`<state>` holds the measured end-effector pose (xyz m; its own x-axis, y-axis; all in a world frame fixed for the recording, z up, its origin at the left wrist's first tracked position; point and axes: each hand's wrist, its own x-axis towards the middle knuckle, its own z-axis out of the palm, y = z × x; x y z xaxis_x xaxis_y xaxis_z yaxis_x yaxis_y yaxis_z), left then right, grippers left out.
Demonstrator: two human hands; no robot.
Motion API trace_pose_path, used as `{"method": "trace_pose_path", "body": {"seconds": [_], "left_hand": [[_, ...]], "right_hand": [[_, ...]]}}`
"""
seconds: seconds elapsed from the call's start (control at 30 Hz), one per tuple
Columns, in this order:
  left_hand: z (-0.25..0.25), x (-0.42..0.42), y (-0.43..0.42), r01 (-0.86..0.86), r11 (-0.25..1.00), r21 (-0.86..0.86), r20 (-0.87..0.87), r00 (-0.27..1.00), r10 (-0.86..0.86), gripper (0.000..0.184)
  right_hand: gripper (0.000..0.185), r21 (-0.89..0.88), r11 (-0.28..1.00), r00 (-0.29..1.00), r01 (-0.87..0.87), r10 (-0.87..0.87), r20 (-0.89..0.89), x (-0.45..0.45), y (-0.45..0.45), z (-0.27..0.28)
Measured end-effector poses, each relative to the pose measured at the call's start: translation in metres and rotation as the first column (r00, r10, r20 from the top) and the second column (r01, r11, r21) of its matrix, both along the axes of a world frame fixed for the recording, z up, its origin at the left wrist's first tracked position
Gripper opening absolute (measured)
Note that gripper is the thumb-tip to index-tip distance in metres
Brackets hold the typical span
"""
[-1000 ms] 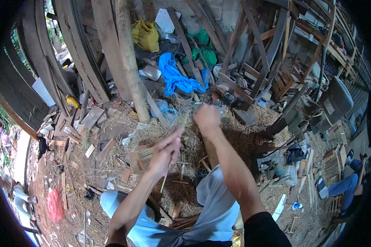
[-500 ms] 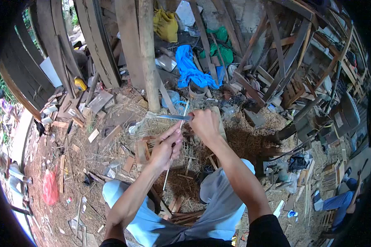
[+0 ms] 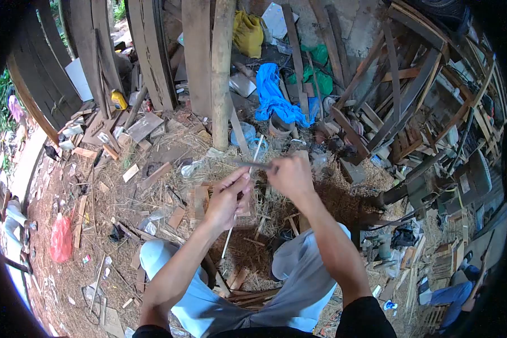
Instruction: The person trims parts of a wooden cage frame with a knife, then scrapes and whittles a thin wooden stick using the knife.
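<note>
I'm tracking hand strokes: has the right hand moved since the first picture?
Yes: against the blue sheet, the right hand has moved down the view, away from it.

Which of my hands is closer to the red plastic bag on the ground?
Left. Your left hand, holding the thin pale stick, is to the right of the red plastic bag; your right hand, holding the knife, is farther right.

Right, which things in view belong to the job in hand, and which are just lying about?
Job in hand:
- knife, in the right hand
- thin pale stick, in the left hand

Apparently just lying about:
- blue plastic sheet
- yellow sack
- red plastic bag
- yellow bottle
</note>
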<state>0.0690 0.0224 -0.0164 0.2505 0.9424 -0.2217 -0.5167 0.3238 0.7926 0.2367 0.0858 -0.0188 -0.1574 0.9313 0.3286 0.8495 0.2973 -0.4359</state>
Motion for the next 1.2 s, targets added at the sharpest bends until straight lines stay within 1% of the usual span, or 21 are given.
{"method": "trace_pose_path", "body": {"seconds": [0.07,0.13,0.2,0.23,0.27,0.3,0.33,0.43,0.47,0.5,0.53,0.57,0.63,0.7,0.77,0.93,1.0,1.03,1.07,1.1,1.2], "left_hand": [[0.005,0.001,-0.003,0.006,1.000,0.019,-0.013,1.000,-0.006,0.039],[0.002,-0.003,-0.004,0.018,0.999,0.033,-0.026,1.000,-0.017,0.038],[0.004,-0.004,-0.007,0.031,0.998,0.056,-0.035,0.999,-0.029,0.038],[0.007,-0.004,-0.011,0.084,0.995,0.050,-0.092,0.993,-0.079,0.037],[0.009,-0.005,-0.015,0.136,0.990,0.042,-0.150,0.980,-0.129,0.037],[0.010,-0.002,-0.016,0.127,0.992,0.028,-0.076,0.989,-0.124,0.037],[0.008,-0.003,-0.014,0.127,0.991,0.030,-0.077,0.989,-0.124,0.037],[0.002,-0.003,-0.006,0.068,0.998,0.018,-0.007,0.998,-0.068,0.037],[0.004,-0.003,-0.005,0.066,0.998,0.017,-0.028,0.998,-0.065,0.037],[0.005,-0.003,-0.005,0.065,0.998,0.015,-0.052,0.997,-0.064,0.036],[0.005,-0.003,-0.005,0.057,0.998,0.011,-0.049,0.997,-0.057,0.036],[0.004,-0.002,-0.003,0.064,0.997,0.033,-0.058,0.996,-0.062,0.035],[0.002,-0.004,-0.004,0.064,0.997,0.052,-0.069,0.996,-0.061,0.034],[-0.001,-0.005,-0.005,0.106,0.986,0.128,-0.177,0.981,-0.082,0.032],[-0.003,-0.009,-0.008,0.144,0.983,0.118,-0.186,0.975,-0.121,0.031],[-0.009,-0.005,-0.013,0.206,0.968,0.142,-0.269,0.949,-0.163,0.031],[-0.009,-0.002,-0.012,0.110,0.986,0.129,-0.219,0.972,-0.080,0.032],[-0.008,-0.001,-0.011,0.106,0.986,0.126,-0.215,0.974,-0.077,0.032],[-0.008,-0.001,-0.009,0.073,0.990,0.123,-0.205,0.978,-0.046,0.033],[-0.007,-0.001,-0.008,0.040,0.992,0.120,-0.196,0.980,-0.016,0.034],[-0.007,0.001,-0.009,0.003,0.992,0.130,-0.194,0.981,0.022,0.033]], "right_hand": [[0.021,0.087,0.996,0.992,-0.008,-0.002,0.123,-0.013,0.000,-0.011],[0.020,0.079,0.997,0.995,0.010,-0.018,0.099,-0.006,0.019,-0.023],[0.021,0.140,0.970,0.959,0.199,-0.222,0.173,0.011,0.038,-0.019],[0.021,0.144,0.969,0.959,0.200,-0.224,0.173,0.022,0.042,-0.016],[0.023,0.134,0.940,0.937,0.314,-0.330,0.115,0.034,0.046,-0.014],[0.024,0.116,0.898,0.900,0.424,-0.433,0.058,0.041,0.048,-0.012],[0.024,0.117,0.898,0.900,0.424,-0.433,0.057,0.043,0.047,-0.012],[0.036,-0.120,0.982,0.906,0.149,-0.184,-0.382,0.037,0.039,-0.011],[0.036,-0.120,0.983,0.911,0.141,-0.177,-0.374,0.031,0.034,-0.011],[0.034,-0.311,0.949,0.759,-0.052,-0.165,-0.630,0.015,0.019,0.008],[0.033,-0.422,0.860,0.532,-0.288,-0.222,-0.817,0.004,0.009,0.018],[0.033,-0.423,0.857,0.534,-0.295,-0.220,-0.816,-0.001,0.007,0.017],[0.028,-0.298,0.844,0.598,-0.446,0.033,-0.801,-0.007,0.004,0.014],[0.026,-0.266,0.864,0.566,-0.426,0.025,-0.824,-0.005,0.010,0.011],[0.027,-0.229,0.902,0.493,-0.367,-0.020,-0.870,0.004,0.016,0.017],[0.034,-0.269,0.945,0.511,-0.186,-0.141,-0.848,0.029,0.038,0.000],[0.037,-0.096,0.995,0.689,-0.027,-0.051,-0.723,0.029,0.044,-0.014],[0.037,-0.100,0.995,0.692,-0.031,-0.051,-0.720,0.028,0.042,-0.016],[0.034,-0.011,1.000,0.863,-0.004,-0.002,-0.506,0.026,0.039,-0.018],[0.030,0.083,0.997,0.968,-0.003,0.024,-0.252,0.022,0.035,-0.017],[0.018,0.044,0.993,0.983,-0.108,0.114,-0.143,-0.003,0.011,-0.011]]}}
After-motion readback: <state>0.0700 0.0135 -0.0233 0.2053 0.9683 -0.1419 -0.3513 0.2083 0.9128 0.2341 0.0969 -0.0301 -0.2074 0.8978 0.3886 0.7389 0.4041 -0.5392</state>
